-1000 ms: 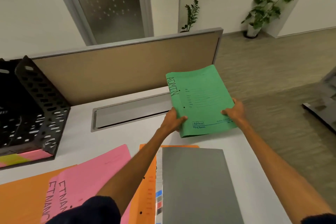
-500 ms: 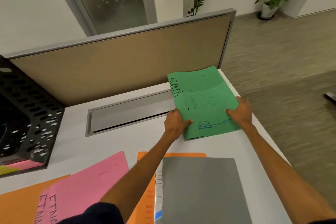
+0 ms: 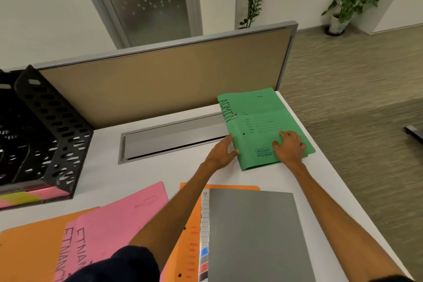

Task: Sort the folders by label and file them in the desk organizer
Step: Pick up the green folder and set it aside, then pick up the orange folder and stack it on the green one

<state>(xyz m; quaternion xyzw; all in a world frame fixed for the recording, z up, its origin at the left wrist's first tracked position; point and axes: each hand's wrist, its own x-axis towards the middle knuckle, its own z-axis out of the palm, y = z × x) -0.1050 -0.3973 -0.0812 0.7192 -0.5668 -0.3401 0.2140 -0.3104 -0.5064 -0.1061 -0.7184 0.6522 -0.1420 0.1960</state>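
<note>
A green folder [image 3: 258, 112] marked ADMIN lies flat at the desk's far right corner. My left hand [image 3: 220, 152] pinches its left spine edge near the bottom. My right hand [image 3: 288, 146] rests flat on its lower right part, fingers spread. The black perforated desk organizer [image 3: 50, 130] stands at the far left, with pink and yellow sheets under its base. Closer to me lie a pink folder [image 3: 119, 217] with handwritten lettering, an orange folder [image 3: 29, 249] beneath it, and a grey folder [image 3: 254, 236] on top of another orange folder [image 3: 192, 213].
A tan partition panel [image 3: 171, 80] closes off the back of the white desk [image 3: 103, 178]. A grey cable flap [image 3: 174, 137] is set into the desk beside the green folder. The desk's right edge drops to the floor just past the folder.
The green folder went from raised and tilted in both hands to flat on the desk's far right corner. My right hand shifted from its edge onto its top face.
</note>
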